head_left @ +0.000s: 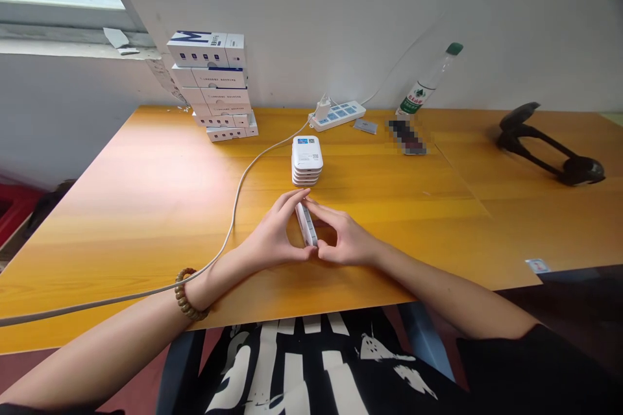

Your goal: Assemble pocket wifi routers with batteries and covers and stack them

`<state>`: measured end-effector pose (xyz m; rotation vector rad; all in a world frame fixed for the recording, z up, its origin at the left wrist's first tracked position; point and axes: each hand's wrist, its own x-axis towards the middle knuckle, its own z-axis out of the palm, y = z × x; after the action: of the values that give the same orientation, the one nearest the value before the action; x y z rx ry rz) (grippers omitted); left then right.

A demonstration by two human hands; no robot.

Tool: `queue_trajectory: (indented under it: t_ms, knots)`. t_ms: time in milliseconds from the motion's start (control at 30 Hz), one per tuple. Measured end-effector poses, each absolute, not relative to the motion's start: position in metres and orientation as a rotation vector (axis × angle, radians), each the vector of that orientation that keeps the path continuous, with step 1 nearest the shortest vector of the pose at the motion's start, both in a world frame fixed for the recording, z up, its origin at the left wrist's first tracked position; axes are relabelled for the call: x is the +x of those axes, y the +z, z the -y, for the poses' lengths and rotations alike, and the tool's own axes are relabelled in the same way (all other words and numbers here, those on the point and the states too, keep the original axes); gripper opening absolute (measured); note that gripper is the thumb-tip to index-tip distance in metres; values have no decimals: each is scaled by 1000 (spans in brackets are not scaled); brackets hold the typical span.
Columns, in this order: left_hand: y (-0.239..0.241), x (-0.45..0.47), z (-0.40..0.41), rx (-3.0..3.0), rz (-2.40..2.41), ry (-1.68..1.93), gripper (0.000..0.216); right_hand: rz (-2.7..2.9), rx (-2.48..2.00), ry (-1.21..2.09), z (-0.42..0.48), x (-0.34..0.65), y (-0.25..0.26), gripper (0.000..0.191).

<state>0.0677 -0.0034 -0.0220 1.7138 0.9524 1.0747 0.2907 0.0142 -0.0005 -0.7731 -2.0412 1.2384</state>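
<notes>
My left hand [275, 235] and my right hand [344, 240] meet at the middle of the orange wooden table [146, 207]. Between their fingers, a slim white rectangular device [306, 224] stands on its long edge, gripped from both sides. Its ends are partly covered by my fingertips. Just beyond my fingertips sits a small stack of similar white devices [307, 162], with a printed label on the top one. A brown wooden bead bracelet [185, 295] circles my left wrist.
A white cable [233, 214] runs across the table past my left forearm to a white power strip [338, 115]. Stacked white boxes [211, 84] stand near the wall. A plastic water bottle [428, 78], a pixelated object [406, 137] and a black stand [549, 146] lie further back.
</notes>
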Motion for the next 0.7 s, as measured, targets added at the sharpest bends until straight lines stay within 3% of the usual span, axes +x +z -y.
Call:
queue_trajectory:
  t_ms: [400,700]
  knots:
    - [-21,73,3,1851,-1023,1026,102,2181,-859,1051,3,280,-3,87]
    - [-16,67,0,1889,-957,936,89,2145,-1027,840,-17,294,2,71]
